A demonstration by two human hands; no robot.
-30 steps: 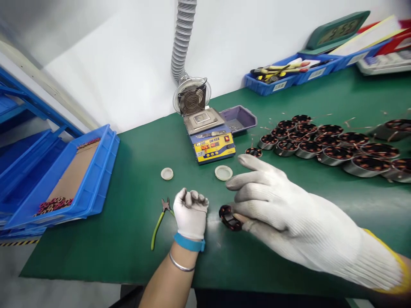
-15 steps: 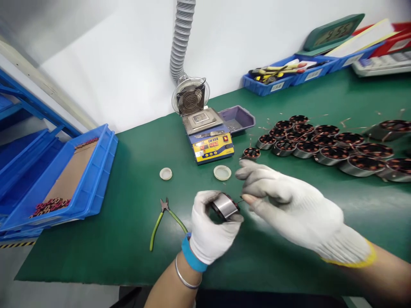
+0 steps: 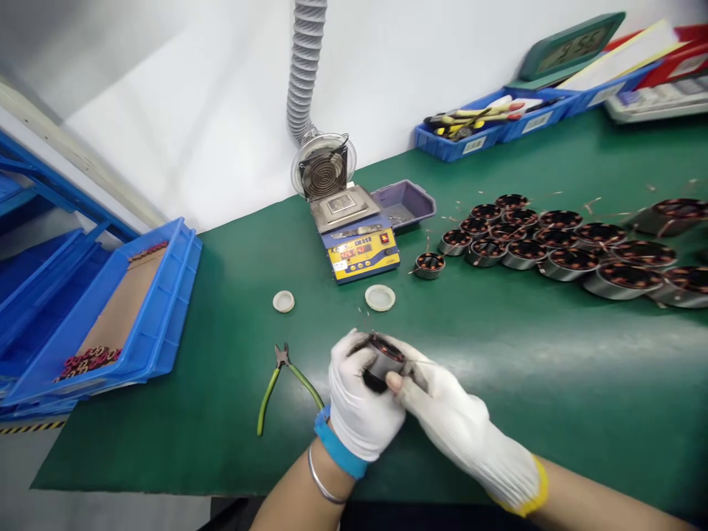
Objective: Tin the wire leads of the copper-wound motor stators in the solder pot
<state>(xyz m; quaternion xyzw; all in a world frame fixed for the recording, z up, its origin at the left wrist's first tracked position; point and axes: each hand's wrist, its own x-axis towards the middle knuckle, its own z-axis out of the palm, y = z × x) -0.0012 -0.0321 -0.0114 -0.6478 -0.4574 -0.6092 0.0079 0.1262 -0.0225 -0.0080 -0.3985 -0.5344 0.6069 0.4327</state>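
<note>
Left hand (image 3: 365, 413), white glove, has its fingers clamped around the wound metal ring (image 3: 386, 356), wire-side tilted up; right hand (image 3: 459, 417), white glove with yellow cuff, thumb and fingertips together at the ring's right side, can't tell if they grip the ring or just a wire. Ring is held above the green bench (image 3: 221, 413), toward the near edge, mid-length. Both forearms come in over that near edge, wrists angled inward, hands meeting; blue band and bracelet on the left wrist. Green-handled cutters (image 3: 282, 358) lie spread just left of the left hand. Farther in: small white lid (image 3: 284, 301), larger white dish (image 3: 380, 298), then the yellow-panel heater unit (image 3: 362, 254) near the back edge, purple tray (image 3: 423, 208) beside it. Rows of wound rings (image 3: 525, 253) fill the right half, one loose ring (image 3: 430, 266) apart at their left. Blue tool bins (image 3: 453, 150) and a digital clock (image 3: 575, 48) sit along the back edge, right. Blue crate (image 3: 182, 295) at the left edge. White wall (image 3: 221, 110) behind, ribbed grey hose (image 3: 306, 74) running down it.
</note>
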